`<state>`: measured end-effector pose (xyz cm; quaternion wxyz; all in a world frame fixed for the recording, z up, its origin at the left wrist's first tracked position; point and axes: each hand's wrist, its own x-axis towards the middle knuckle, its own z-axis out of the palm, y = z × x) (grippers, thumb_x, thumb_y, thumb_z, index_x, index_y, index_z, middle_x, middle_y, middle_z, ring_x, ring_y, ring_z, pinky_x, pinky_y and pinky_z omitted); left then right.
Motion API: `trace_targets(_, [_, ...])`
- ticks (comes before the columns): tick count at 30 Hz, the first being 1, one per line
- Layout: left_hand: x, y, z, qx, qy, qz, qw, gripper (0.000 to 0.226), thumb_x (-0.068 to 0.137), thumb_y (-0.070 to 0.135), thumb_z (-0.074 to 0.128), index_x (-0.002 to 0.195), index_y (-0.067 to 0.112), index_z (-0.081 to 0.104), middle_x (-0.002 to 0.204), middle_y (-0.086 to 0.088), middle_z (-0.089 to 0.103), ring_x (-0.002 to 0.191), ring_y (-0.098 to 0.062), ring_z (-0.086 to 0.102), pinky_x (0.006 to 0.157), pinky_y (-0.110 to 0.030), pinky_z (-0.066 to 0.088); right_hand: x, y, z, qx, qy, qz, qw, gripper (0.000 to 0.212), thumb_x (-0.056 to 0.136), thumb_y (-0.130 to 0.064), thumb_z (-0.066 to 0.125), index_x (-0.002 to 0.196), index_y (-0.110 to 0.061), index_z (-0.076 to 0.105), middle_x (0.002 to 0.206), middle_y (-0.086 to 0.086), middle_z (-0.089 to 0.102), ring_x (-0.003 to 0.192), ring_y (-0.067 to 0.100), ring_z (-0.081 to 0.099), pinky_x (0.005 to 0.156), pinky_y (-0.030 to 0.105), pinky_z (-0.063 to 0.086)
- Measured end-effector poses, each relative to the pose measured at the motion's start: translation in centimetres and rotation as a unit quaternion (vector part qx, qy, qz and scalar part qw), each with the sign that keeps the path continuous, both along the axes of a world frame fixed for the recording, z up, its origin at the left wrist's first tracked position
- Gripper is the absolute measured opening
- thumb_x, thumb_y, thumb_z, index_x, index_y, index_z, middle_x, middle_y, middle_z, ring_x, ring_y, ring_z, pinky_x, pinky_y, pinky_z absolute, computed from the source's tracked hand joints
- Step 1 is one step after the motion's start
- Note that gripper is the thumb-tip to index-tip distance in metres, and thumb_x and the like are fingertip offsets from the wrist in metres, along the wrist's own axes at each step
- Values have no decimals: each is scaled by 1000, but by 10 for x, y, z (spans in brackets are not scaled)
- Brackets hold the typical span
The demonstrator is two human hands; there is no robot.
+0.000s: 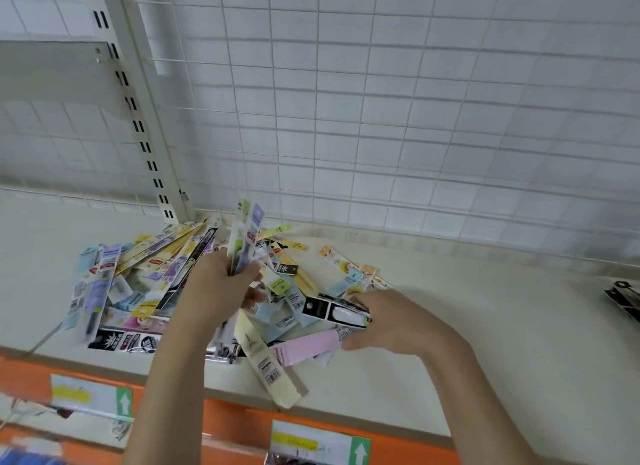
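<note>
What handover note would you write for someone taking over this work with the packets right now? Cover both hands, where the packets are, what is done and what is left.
Left hand: grips an upright bundle of packets above the pile.
Right hand: grips a black-and-white packet at the pile's right edge; its thumb lies on a pink packet beneath.
Pile: loose and mixed on the shelf, against the wire grid; a cream packet overhangs the front edge.
Done: a few packets gathered in the bundle.
Left: most of the pile lies ungathered; the black-and-white packet probably joins the bundle next.
</note>
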<state>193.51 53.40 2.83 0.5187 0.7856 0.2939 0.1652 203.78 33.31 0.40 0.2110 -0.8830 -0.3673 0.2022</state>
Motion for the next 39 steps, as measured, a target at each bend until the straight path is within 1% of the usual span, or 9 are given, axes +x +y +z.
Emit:
trace_targets(4, [-5,5,-3,40,23,11,999,16,94,13,51,84,4,60,65,-11,65,41,-11,58,51,-27,50,7,-8,2,27,0,-39,999,23,76,-29,76,96,-25,65,82,-15,61,78,9,59,57,11,40])
trace_targets(8, [-7,7,-3,133,43,9,990,30,93,23,53,68,6,51,55,-6,47,45,-18,45,48,-26,34,16,-23,12,82,-32,-142,986,28,76,-35,75,62,-23,54,57,-7,50,51,10,47,45,17,31])
trace_targets(15, [6,-8,-6,188,69,-26,979,40,93,29,52,60,11,38,53,-3,38,49,-17,35,47,-25,25,26,-39,4,144,-65,-245,957,5,90,-19,50,93,-16,47,76,2,63,71,27,59,64,35,46])
trace_targets(20, [13,-10,-12,182,70,-44,980,36,93,33,51,63,12,45,59,-6,53,53,-18,46,49,-28,33,28,-46,5,178,-53,-301,935,20,89,-21,47,109,-24,45,83,7,66,77,30,62,70,38,49])
trace_targets(22, [13,-7,-15,178,65,-43,981,36,93,32,51,68,7,49,63,-11,56,54,-21,48,51,-28,34,31,-48,9,169,-63,-314,932,14,89,-34,53,92,-21,48,71,1,58,73,26,57,65,34,43])
trace_targets(25, [10,-2,-17,178,62,-41,981,38,93,31,52,72,-1,54,67,-20,60,58,-29,53,53,-30,37,36,-43,12,120,-67,-302,943,42,90,-47,51,70,-10,46,61,1,50,63,22,50,58,31,35])
trace_targets(31, [1,8,-21,162,76,-20,984,38,92,31,52,82,-6,55,74,-22,63,60,-29,55,62,-39,47,54,-26,8,36,-75,-255,963,18,96,-18,41,93,-7,55,91,13,63,90,32,64,78,36,50])
trace_targets(34, [-1,11,-19,159,80,-8,984,35,92,31,52,83,-3,57,82,-23,66,67,-31,57,71,-45,51,54,-19,7,1,-82,-228,970,21,91,-19,52,108,-10,49,93,9,54,86,28,55,70,33,40])
trace_targets(39, [-4,12,-16,144,79,-5,986,30,92,31,53,83,2,57,81,-21,66,65,-29,54,73,-46,52,49,-11,-2,-41,-7,-237,971,44,77,-42,72,69,-13,39,71,0,43,62,14,43,54,27,28])
